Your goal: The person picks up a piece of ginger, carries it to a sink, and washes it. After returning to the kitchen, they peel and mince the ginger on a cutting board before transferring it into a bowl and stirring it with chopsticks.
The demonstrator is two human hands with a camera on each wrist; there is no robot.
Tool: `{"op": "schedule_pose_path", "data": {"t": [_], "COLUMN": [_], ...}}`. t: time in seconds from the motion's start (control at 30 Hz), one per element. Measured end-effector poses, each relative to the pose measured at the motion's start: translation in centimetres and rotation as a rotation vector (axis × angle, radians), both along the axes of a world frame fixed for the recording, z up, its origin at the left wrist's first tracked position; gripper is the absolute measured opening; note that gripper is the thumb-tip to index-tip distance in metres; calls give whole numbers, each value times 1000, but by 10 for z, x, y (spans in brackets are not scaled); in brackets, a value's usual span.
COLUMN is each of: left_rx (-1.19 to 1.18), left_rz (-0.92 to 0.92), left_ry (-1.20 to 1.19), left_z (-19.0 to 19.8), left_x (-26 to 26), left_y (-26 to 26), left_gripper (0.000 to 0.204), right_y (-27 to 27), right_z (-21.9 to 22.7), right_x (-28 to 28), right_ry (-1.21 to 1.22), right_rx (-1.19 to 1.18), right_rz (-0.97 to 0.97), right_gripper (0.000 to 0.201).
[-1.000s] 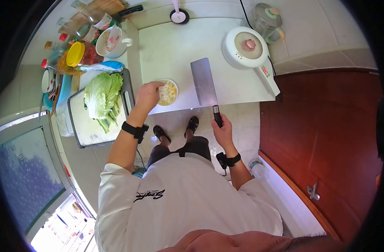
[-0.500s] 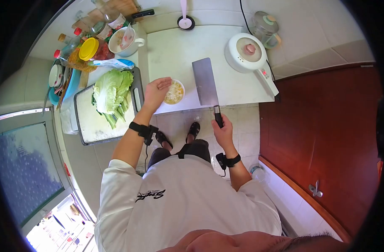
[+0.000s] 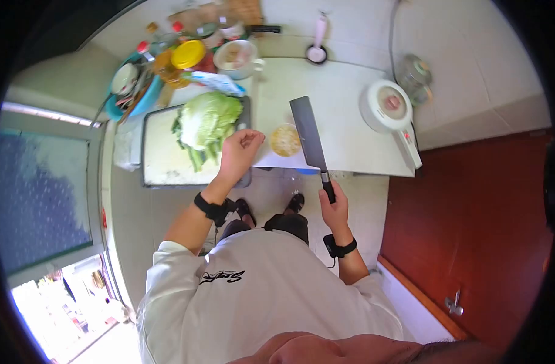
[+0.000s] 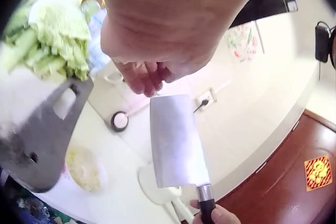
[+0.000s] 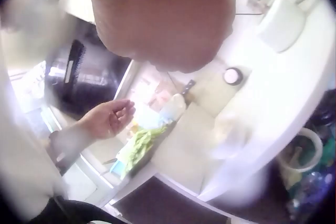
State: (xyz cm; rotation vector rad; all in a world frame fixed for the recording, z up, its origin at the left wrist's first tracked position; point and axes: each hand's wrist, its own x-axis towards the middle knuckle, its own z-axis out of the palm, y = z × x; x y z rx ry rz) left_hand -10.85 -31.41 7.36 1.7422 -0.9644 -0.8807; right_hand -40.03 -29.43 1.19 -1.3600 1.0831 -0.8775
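My right hand (image 3: 335,209) grips the black handle of a cleaver (image 3: 309,130), its broad blade pointing away from me over the counter edge. In the left wrist view the blade (image 4: 176,142) shows its flat face. My left hand (image 3: 238,156) hovers by the front edge of the cutting board, fingers loosely bent and holding nothing. Just right of it, a small bowl (image 3: 286,141) of chopped pale yellow and white pieces sits on the white counter. A napa cabbage (image 3: 209,121) lies on the cutting board (image 3: 162,167). In the right wrist view, the right hand's fingers and the cleaver are hidden.
A lidded white electric pot (image 3: 383,109) with a long handle stands at the counter's right. Behind the cabbage are a white handled pot (image 3: 236,57), a yellow-lidded jar (image 3: 188,56), several bottles and a blue basin (image 3: 145,97) with dishes. A red-brown door (image 3: 465,224) is at right.
My left hand has drawn back from the bowl towards the cutting board, its fingers loosening. The right hand keeps its grip on the cleaver, now tilted slightly. The head view has turned left.
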Motion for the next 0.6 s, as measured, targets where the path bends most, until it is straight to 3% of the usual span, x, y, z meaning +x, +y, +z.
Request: {"op": "schedule_pose_path", "data": {"t": [0.03, 0.07, 0.1, 0.17, 0.2, 0.27, 0.37, 0.53, 0.6], "left_rx": [-128, -180, -226, -395, -418, -482, -494, -455, -391], "left_rz": [14, 91, 166, 373, 437, 510, 539, 464, 328], "left_ry": [151, 188, 100, 13, -54, 4, 81, 214, 215], "left_z": [8, 21, 41, 59, 73, 70, 53, 30, 16], "left_x": [10, 26, 41, 84, 103, 155, 218, 274, 287], "left_y": [16, 36, 56, 97, 114, 142, 172, 187, 181], "left_gripper": [15, 14, 13, 10, 9, 8, 8, 9, 12], "right_y": [1, 2, 2, 8, 16, 34, 63, 101, 107], "right_z": [11, 18, 28, 50, 58, 68, 54, 30, 25], "right_x": [11, 24, 42, 94, 118, 170, 254, 347, 364], "right_ry": [16, 156, 151, 163, 165, 297, 404, 549, 630], "right_rx": [-28, -267, -285, -778, -795, -656, -689, -749, -722], "right_rz": [45, 119, 137, 221, 225, 462, 547, 484, 449], "right_gripper": [37, 41, 41, 45, 45, 45, 42, 40, 40]}}
